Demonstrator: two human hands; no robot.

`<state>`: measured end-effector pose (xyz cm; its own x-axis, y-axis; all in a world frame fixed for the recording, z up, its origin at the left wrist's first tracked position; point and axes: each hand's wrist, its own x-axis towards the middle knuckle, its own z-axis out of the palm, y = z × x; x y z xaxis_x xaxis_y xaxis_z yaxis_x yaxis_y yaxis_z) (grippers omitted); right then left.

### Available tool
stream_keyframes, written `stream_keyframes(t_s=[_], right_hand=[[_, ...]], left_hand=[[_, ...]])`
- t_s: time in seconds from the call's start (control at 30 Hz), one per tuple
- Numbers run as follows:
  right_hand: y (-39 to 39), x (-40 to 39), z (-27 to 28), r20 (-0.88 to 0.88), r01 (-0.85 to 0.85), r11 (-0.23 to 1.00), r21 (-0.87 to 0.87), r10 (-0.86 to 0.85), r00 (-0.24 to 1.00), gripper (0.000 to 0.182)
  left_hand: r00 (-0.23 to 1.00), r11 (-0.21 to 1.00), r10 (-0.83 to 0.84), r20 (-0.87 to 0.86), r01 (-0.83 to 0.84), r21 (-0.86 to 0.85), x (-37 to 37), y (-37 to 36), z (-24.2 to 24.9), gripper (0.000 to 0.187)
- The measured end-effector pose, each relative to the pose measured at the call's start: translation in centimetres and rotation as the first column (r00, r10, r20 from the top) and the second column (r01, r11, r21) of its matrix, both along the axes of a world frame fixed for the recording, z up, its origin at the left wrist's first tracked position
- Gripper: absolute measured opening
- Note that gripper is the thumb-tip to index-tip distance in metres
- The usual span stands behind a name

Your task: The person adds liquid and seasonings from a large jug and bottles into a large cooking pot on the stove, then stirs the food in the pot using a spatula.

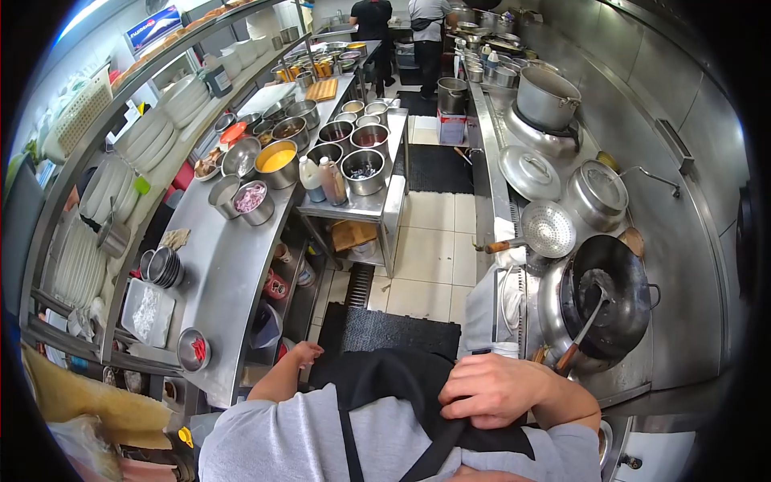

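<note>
My left hand (pixel 305 352) hangs low beside the edge of the steel counter, fingers loosely stretched and holding nothing. At chest height, my right hand (pixel 488 389) has its fingers curled against the black apron (pixel 393 373), closed on the cloth near a strap; the fingertips are partly hidden. Beyond the right hand, a dark wok (pixel 614 309) sits on the stove with a wooden-handled ladle (pixel 590 321) in it. Nearest the left hand on the counter is a small metal bowl (pixel 193 350) of red pieces.
On the left, the steel counter (pixel 217 265) carries a pot of chopped onion (pixel 253 201) and a yellow-filled pot (pixel 277 162). A side table (pixel 345 210) holds several pots and bottles. Right, a perforated skimmer (pixel 548 228) and a lidded pot lie by the stove. Two people stand far back.
</note>
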<state>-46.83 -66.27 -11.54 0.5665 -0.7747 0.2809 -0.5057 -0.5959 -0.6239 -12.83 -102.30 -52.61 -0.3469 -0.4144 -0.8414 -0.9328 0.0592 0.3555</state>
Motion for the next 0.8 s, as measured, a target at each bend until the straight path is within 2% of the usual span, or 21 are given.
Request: stream_keyframes(t_s=[0.17,0.23,0.27,0.33,0.37,0.47,0.57,0.67,0.7,0.77,0.8], right_hand=[[-2.7,2.5,1.1,-0.027,0.028,0.998,-0.065,-0.030,0.999,0.023],[-4.6,3.5,1.7,-0.118,0.100,0.965,-0.244,-0.132,0.984,0.020],[-5.5,4.1,2.2,-0.115,0.096,0.967,-0.235,-0.126,0.985,0.020],[-7.6,5.2,3.0,-0.223,0.145,0.923,-0.357,-0.234,0.946,0.018],[-8.9,6.0,3.1,-0.204,0.145,0.905,-0.401,-0.242,0.949,0.015],[-12.5,8.7,4.9,-0.224,0.050,0.888,-0.458,-0.169,0.960,0.017],[-16.0,12.6,5.5,-0.081,0.023,0.845,-0.534,-0.078,0.994,0.016],[-18.7,15.1,7.8,-0.097,-0.098,0.884,-0.458,0.060,0.993,0.026],[-19.6,15.5,7.8,-0.096,-0.125,0.891,-0.437,0.092,0.991,0.030],[-21.7,16.3,5.1,0.062,-0.004,0.807,-0.591,0.050,0.997,0.028],[-22.3,15.1,4.4,0.014,-0.002,0.852,-0.523,0.011,1.000,0.040]], left_hand=[[0.996,0.998,0.067,-0.056,-0.068,-0.017,-0.6,-1.6,-0.7,0.036],[0.995,0.997,0.077,-0.068,-0.078,-0.007,-0.8,-1.8,-1.2,0.035],[0.994,0.997,0.080,-0.081,-0.081,-0.009,-1.0,-1.8,-1.3,0.035],[0.992,0.996,0.085,-0.091,-0.085,0.009,-1.5,-2.0,-1.5,0.034],[0.991,0.996,0.085,-0.104,-0.083,0.017,-1.0,-2.1,-1.7,0.034],[0.990,0.996,0.089,-0.113,-0.085,0.040,0.2,-3.6,-2.1,0.034],[0.991,0.995,0.095,-0.098,-0.091,0.047,2.0,-5.9,-2.9,0.033],[0.991,0.992,0.114,-0.075,-0.109,0.059,3.6,-8.2,-2.7,0.032],[0.983,0.985,0.165,-0.078,-0.160,0.066,4.1,-8.8,-2.5,0.032],[0.958,0.958,0.272,-0.087,-0.261,0.121,5.3,-10.0,-2.5,0.029],[0.959,0.956,0.273,-0.081,-0.261,0.130,5.9,-10.6,-3.0,0.029]])
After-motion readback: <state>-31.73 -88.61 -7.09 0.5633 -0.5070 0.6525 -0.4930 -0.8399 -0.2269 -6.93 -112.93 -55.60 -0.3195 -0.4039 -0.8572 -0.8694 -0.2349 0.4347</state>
